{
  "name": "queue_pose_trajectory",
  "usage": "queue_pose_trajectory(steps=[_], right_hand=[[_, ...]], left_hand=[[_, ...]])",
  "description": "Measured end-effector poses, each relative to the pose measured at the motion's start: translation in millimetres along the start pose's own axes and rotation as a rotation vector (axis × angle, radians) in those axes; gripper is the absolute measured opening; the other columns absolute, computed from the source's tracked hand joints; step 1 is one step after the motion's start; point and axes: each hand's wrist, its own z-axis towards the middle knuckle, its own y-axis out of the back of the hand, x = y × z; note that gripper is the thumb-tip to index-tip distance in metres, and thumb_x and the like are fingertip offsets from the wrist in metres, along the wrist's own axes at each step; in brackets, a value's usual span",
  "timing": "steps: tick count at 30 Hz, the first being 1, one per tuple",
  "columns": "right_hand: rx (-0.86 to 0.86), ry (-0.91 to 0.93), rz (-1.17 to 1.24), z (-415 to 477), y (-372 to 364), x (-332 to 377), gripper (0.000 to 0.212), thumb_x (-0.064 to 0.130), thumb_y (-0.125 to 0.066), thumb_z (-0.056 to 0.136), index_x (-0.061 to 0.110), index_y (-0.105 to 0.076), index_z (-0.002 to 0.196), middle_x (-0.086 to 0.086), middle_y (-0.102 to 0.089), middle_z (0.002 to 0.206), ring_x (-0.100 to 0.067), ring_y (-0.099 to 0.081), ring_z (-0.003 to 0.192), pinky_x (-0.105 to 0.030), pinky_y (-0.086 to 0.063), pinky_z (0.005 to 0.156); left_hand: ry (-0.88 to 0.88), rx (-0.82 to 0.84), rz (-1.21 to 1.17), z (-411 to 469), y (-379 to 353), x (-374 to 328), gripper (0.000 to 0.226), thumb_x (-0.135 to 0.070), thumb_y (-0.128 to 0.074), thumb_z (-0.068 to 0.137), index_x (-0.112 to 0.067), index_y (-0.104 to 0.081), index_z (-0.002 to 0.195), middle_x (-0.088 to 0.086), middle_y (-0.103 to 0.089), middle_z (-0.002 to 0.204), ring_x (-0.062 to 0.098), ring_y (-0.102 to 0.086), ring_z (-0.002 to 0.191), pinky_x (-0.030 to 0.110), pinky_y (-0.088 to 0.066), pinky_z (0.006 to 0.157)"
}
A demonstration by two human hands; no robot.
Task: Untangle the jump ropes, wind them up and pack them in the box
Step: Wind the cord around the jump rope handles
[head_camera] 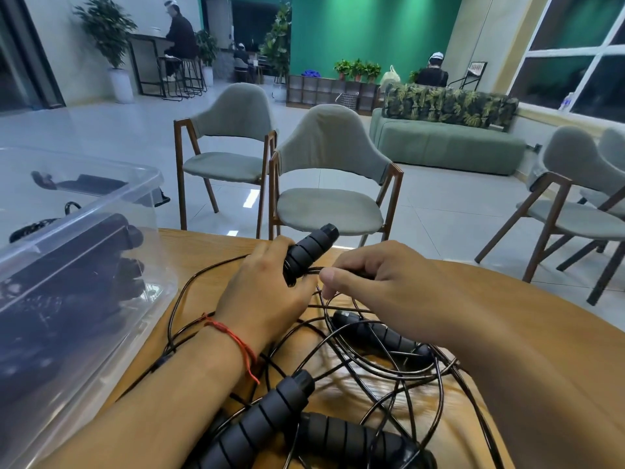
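Observation:
Black jump ropes lie tangled on the wooden table. My left hand grips one ribbed black handle, its end pointing up and away. My right hand pinches a thin black cord right beside that handle. Three more ribbed handles lie among the loops: one in the middle and two near me. The clear plastic box stands at the left, with dark ropes and handles showing blurred through its wall.
Two grey chairs with wooden legs stand just past the table's far edge, and more chairs are at the right. A green sofa and several seated persons are far back in the room.

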Motion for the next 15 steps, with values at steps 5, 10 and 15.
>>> queue_pose_trajectory(steps=[5, 10, 15], right_hand=[[-0.146, 0.092, 0.033, 3, -7, -7, 0.029, 0.044, -0.067, 0.102, 0.034, -0.075, 0.076, 0.015, -0.061, 0.063, -0.007, -0.054, 0.061, -0.017, -0.038, 0.057], [-0.421, 0.209, -0.079, 7, 2, -20, 0.026, 0.050, -0.082, 0.089, 0.027, -0.076, 0.077, 0.012, -0.061, 0.064, -0.013, -0.057, 0.062, -0.029, -0.043, 0.057], [-0.314, 0.040, 0.083, 7, 19, -42, 0.029, 0.056, -0.084, 0.081, 0.028, -0.081, 0.080, -0.001, -0.069, 0.071, -0.019, -0.061, 0.068, -0.038, -0.047, 0.064]], left_hand=[[-0.062, 0.078, 0.132, -4, 0, -7, 0.037, -0.065, -0.045, 0.095, -0.039, -0.056, 0.121, -0.012, -0.055, 0.107, 0.012, -0.057, 0.097, 0.033, -0.053, 0.075], [-0.260, 0.232, 0.080, -8, 1, -7, 0.049, -0.072, -0.031, 0.099, -0.046, -0.053, 0.135, -0.017, -0.056, 0.115, 0.007, -0.057, 0.105, 0.038, -0.055, 0.084], [-0.558, 0.323, -0.087, -11, 7, -10, 0.047, -0.058, -0.039, 0.104, -0.035, -0.062, 0.138, -0.018, -0.061, 0.110, 0.006, -0.061, 0.097, 0.033, -0.053, 0.076]])
